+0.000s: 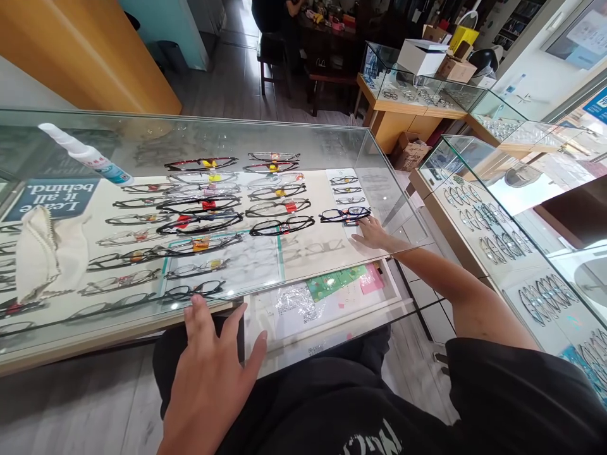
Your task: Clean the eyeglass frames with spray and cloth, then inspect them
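Observation:
My left hand (213, 373) is open, palm down, its fingers spread at the front edge of the glass display counter (313, 268). Nothing is in it. Near its fingertips lies a dark pair of eyeglasses (192, 291). At the counter's right end, my right hand (372, 234) touches the lower right of dark blue-framed eyeglasses (345, 215), its visible fingers apart. Left of these lies a black pair with a red tag (282, 225). Several more frames with yellow, red or orange tags are laid out in rows to the left.
A white spray bottle (88, 153) and a cream zippered pouch (50, 256) are on the left. Below the counter a drawer (327, 309) stands out, holding papers and plastic wrap. Another glass case (502, 234) is to my right. A person sits at the far table.

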Tool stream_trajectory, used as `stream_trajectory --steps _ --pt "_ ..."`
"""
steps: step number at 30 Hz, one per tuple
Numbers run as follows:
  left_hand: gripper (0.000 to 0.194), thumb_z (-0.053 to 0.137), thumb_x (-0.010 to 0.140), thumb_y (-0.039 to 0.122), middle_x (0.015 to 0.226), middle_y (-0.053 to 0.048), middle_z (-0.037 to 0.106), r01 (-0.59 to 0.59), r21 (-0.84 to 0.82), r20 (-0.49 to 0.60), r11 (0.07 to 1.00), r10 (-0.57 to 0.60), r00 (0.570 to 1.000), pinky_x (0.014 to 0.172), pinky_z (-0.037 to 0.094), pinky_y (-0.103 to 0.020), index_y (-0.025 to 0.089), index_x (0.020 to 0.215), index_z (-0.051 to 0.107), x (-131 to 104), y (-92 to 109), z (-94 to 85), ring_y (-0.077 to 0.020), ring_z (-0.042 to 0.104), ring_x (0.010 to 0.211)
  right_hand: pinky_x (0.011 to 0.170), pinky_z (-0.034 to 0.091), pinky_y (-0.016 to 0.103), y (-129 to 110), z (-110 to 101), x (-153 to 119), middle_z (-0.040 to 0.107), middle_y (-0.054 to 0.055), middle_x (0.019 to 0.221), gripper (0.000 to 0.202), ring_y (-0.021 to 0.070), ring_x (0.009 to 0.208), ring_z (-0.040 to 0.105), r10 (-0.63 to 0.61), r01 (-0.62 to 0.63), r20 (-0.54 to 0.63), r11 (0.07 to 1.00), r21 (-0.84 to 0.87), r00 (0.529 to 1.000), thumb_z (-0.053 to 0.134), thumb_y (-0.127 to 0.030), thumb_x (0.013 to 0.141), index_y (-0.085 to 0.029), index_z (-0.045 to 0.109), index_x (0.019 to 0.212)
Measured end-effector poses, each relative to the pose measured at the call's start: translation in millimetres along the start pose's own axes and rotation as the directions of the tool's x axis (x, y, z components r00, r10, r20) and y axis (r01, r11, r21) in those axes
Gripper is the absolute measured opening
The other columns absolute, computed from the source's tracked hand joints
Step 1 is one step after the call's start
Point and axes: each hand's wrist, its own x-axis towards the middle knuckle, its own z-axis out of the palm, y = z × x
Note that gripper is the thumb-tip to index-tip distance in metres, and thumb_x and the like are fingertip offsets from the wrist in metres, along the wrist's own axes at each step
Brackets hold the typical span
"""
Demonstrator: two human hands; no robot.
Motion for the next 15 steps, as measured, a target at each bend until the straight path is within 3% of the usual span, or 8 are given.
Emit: stream_trajectory --steps 9,15 --pt "0.077 0.039 0.109 0.059 0.187 -0.032 -0.008 -0.025 0.025 0.048 0.999 0.024 0.999 0.111 0.058 -0.068 0.007 0.163 0.057 2 -8 2.6 -0.0552 0.006 0.174 0.135 0.025 0.055 2 -7 0 0.054 0.024 0.167 0.069 0.0458 0.161 0.034 0.007 -0.007 0.05 1.0 -0.013 0.999 0.035 -0.054 0.113 -0.005 0.063 0.152" --pt "0.077 0.04 0.109 0.059 0.187 -0.032 -0.006 -0.036 0.022 0.032 0.999 0.035 0.999 0.11 0.059 -0.068 0.006 0.162 0.058 2 -8 3.5 -0.0566 0.009 0.173 0.137 0.022 0.057 -6 -27 -11 0.041 0.022 0.18 0.069 0.0451 0.168 0.028 0.035 -0.033 0.11 0.999 -0.024 0.993 0.027 -0.048 0.114 -0.003 0.063 0.153"
